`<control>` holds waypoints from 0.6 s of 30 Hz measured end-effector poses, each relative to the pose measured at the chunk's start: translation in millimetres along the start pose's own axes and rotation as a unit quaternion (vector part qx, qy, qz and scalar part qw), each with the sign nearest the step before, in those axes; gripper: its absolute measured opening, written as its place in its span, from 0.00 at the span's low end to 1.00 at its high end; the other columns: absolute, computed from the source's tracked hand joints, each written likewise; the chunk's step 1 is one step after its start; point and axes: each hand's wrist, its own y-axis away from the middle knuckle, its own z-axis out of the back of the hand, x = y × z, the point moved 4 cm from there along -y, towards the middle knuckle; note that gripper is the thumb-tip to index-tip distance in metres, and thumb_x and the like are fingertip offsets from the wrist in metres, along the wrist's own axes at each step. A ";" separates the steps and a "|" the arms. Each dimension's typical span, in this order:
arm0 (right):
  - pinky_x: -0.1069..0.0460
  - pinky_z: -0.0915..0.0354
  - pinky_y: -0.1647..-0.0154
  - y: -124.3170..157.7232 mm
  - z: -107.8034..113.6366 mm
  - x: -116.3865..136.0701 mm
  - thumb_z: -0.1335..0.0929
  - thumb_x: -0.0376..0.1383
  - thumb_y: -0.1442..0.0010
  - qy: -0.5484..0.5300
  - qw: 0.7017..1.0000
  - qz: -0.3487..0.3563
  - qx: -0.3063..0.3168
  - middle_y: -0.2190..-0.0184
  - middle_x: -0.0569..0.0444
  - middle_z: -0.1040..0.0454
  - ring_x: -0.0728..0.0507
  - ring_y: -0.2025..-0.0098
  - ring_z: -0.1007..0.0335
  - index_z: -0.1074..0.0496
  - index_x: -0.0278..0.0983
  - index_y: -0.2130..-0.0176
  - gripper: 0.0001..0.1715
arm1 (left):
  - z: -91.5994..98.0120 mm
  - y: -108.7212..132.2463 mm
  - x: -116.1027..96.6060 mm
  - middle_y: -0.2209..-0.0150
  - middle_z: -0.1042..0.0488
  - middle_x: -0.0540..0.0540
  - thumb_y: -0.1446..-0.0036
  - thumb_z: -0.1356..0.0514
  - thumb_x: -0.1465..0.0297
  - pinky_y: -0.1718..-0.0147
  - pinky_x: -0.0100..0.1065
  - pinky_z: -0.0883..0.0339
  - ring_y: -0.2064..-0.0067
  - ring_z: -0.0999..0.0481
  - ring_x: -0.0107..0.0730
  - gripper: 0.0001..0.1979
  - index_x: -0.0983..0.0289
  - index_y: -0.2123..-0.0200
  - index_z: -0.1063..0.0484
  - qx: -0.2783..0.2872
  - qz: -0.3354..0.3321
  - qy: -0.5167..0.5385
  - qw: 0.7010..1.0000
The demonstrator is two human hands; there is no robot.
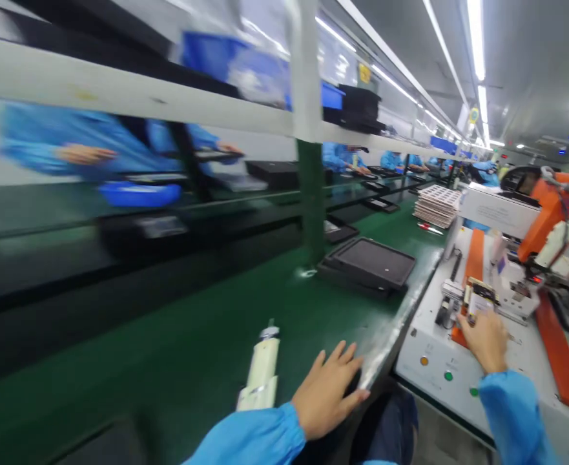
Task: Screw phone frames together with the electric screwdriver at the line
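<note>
My left hand [330, 392] is spread, palm down, at the edge of the green bench [216, 361], with nothing in it. Left of it lies a cream electric screwdriver [263, 365], tip pointing away. My right hand [486, 339] reaches over the white machine [422, 336] at the right. Its fingers close on the near edge of a small fixture [478, 298] with metallic parts, which sits on an orange rail [476, 255]. Whether the fingers grip the fixture or a part on it is too small to tell.
Black trays [374, 263] lie beside a green post [312, 206]. Farther back are a stack of white sheets [436, 205] and a red pen [430, 228]. An orange machine arm [543, 216] rises at the right. Co-workers in blue sleeves work across the line.
</note>
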 end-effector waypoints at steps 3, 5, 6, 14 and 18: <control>0.41 0.33 0.66 -19.9 -2.5 -1.0 0.40 0.48 0.38 0.018 0.997 -0.004 0.074 0.66 0.34 0.24 0.28 0.60 0.27 0.22 0.31 0.64 0.27 | 25.2 43.8 10.0 0.35 0.46 0.61 0.44 0.43 0.58 0.37 0.59 0.55 0.32 0.53 0.50 0.31 0.61 0.39 0.38 -0.042 0.005 0.041 0.998; 0.44 0.33 0.68 -29.1 -6.1 -2.4 0.42 0.45 0.37 0.041 0.993 0.011 0.112 0.66 0.34 0.24 0.31 0.63 0.25 0.23 0.31 0.64 0.26 | 37.6 75.2 23.8 0.35 0.45 0.59 0.42 0.44 0.57 0.36 0.58 0.54 0.33 0.51 0.48 0.29 0.60 0.39 0.38 -0.086 0.025 0.052 0.995; 0.45 0.33 0.67 -31.5 -6.9 -0.9 0.43 0.43 0.37 0.055 0.990 0.026 0.125 0.65 0.34 0.23 0.32 0.62 0.24 0.23 0.31 0.64 0.25 | 41.6 90.3 33.4 0.35 0.45 0.59 0.41 0.45 0.56 0.37 0.57 0.53 0.33 0.50 0.48 0.29 0.59 0.39 0.37 -0.105 0.046 0.050 0.992; 0.44 0.33 0.64 -26.3 -2.6 3.6 0.47 0.31 0.34 0.131 0.983 0.083 0.096 0.65 0.32 0.24 0.32 0.62 0.23 0.32 0.21 0.53 0.22 | 1.9 201.8 155.8 0.35 0.45 0.62 0.40 0.54 0.47 0.38 0.58 0.50 0.34 0.50 0.55 0.35 0.67 0.41 0.35 -0.262 0.290 0.015 0.921; 0.45 0.33 0.66 -25.6 8.1 -28.8 0.44 0.34 0.33 0.106 0.989 0.067 0.075 0.69 0.36 0.24 0.35 0.66 0.24 0.29 0.28 0.59 0.19 | -49.5 241.6 200.4 0.32 0.59 0.62 0.39 0.58 0.46 0.40 0.64 0.55 0.33 0.60 0.57 0.39 0.65 0.34 0.52 -0.332 0.379 0.016 0.863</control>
